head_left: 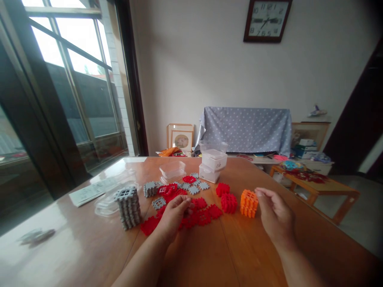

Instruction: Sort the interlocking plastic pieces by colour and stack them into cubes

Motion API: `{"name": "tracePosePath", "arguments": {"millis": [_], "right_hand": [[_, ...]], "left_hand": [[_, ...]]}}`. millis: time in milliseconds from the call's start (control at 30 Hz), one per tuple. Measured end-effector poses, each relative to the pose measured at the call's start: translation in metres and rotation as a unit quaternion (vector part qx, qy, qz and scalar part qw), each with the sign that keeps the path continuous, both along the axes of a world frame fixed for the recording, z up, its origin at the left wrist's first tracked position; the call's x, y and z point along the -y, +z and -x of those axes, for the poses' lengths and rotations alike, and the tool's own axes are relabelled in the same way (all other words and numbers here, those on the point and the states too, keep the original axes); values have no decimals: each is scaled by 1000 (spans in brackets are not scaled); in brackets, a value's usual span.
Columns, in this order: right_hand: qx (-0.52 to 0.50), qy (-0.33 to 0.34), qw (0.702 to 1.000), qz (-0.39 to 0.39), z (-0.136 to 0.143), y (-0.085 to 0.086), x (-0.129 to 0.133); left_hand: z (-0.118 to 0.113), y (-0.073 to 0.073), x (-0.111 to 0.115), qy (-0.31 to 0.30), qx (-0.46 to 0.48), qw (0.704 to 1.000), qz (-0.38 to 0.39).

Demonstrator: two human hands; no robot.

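Observation:
My left hand (176, 213) is over the scattered red pieces (203, 217), its fingers pinched together; what they hold, if anything, is hidden. My right hand (275, 213) is beside an orange stack of notched pieces (249, 203), fingertips close to its upper right edge; whether they touch it is unclear. Two red stacks, one behind (222, 189) and one nearer (229, 203), stand left of the orange one. A tall grey stack (128, 208) stands at the left, and loose grey pieces (194, 190) lie behind the red ones.
Clear plastic boxes (209, 173) are piled at the back, with an open clear container (172, 171) left of them. Clear lids (104, 205) and a booklet (88, 192) lie at the left on the wooden table (209, 255). A low side table (338, 195) stands at right.

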State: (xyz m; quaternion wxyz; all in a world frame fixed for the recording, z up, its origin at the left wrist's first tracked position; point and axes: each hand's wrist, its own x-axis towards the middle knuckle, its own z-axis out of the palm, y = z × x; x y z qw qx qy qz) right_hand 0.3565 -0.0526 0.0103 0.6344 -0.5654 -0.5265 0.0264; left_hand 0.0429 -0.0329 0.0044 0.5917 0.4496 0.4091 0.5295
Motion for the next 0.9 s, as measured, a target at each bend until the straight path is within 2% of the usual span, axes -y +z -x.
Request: {"name": "tracePosePath", "arguments": {"millis": [100, 167, 233, 333, 400, 467, 533, 600, 800, 900], "right_hand": [[83, 131, 985, 79, 36, 7, 11], [157, 220, 952, 142, 59, 11, 15], [241, 271, 911, 195, 79, 14, 18], [341, 277, 859, 263, 102, 15, 19], [380, 254, 836, 302, 114, 13, 17], [397, 235, 823, 332, 124, 10, 15], [395, 242, 820, 336, 130, 6, 12], [373, 269, 831, 313, 134, 3, 10], [180, 308, 902, 243, 126, -13, -3], [116, 286, 925, 222, 117, -22, -14]], "left_hand": [[8, -5, -10, 72, -79, 993, -56], [13, -9, -14, 109, -165, 975, -99], [16, -12, -15, 134, -277, 941, -143], [17, -14, -9, 135, -454, 860, -188], [17, -15, -4, 110, -545, 808, -196], [16, -17, 0, 73, -600, 773, -192], [17, -20, 1, 41, -627, 754, -189], [19, -22, 0, 29, -636, 747, -191], [22, -12, 0, 42, -637, 747, -188], [21, -6, 2, 44, -631, 753, -181]]}}
